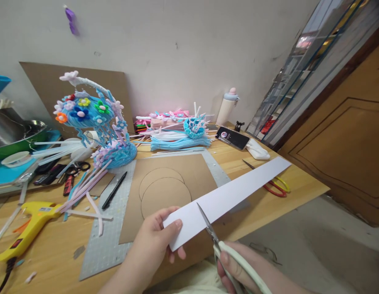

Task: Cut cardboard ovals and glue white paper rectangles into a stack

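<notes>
Pic-wise: L hand is pinching the near end of the white strip, which runs fwd-right over the table; R hand, closer to the scissors, grips their handles, blades crossing the strip approx sideways.

Left hand: near end, thumb on top, fingers under, grip closed. Right hand: lower right, fingers curled, forearm from right.

1. I can pass above the flat brown cardboard sheet, behind my long white paper strip.
2. A tall blue fuzzy-stem ornament blocks back left; a yellow plastic glue gun, near left.
3. Pale-green-handled metal scissors bar the strip's near side; red-and-yellow-handled scissors, its far end.
</notes>
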Demonstrator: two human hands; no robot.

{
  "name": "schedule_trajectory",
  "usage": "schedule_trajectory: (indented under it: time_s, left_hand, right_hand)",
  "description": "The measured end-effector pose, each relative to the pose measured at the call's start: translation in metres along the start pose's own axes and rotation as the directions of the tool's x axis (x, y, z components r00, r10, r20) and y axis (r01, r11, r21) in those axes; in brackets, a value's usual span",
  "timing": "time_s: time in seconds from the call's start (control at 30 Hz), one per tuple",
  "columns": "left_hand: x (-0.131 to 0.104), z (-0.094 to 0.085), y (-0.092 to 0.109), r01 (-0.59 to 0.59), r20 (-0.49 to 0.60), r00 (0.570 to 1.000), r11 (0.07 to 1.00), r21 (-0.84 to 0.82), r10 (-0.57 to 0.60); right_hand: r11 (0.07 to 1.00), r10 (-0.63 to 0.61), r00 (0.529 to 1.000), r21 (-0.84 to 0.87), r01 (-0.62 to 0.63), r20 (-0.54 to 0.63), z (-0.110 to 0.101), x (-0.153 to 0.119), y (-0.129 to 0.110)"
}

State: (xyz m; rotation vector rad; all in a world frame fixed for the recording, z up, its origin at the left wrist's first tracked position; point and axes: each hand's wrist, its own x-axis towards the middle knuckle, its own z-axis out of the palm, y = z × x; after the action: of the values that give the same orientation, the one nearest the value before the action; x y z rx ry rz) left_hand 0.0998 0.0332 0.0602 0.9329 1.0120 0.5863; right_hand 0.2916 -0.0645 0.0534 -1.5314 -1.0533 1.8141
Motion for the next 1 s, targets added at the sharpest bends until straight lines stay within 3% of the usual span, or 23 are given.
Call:
schedule_trajectory:
  time_s: [0.27,0.6,0.83,1.0]
  left_hand:
    - [-0.003,0.001,0.005,-0.014,-0.010,1.000,1.000,0.012,0.014]
    - [0.003,-0.002,0.001,-0.015,0.002,1.000,1.000,0.028,0.015]
    - [0.001,-0.002,-0.002,0.016,0.045,0.999,0.998,0.068,-0.019]
    - [0.002,-0.004,0.002,0.029,0.046,0.998,0.996,0.088,-0.033]
  right_hand:
    - [1.000,0.011,1.000,-0.016,-0.012,-0.017,0.001,0.006,0.010]
    - [0.984,0.022,0.997,-0.173,-0.034,-0.069,0.006,0.006,-0.011]
    - [0.977,0.152,0.986,0.158,-0.141,-0.062,0.005,0.011,-0.002]
    - [0.960,0.154,0.988,0.236,-0.148,-0.007,0.007,0.016,-0.003]
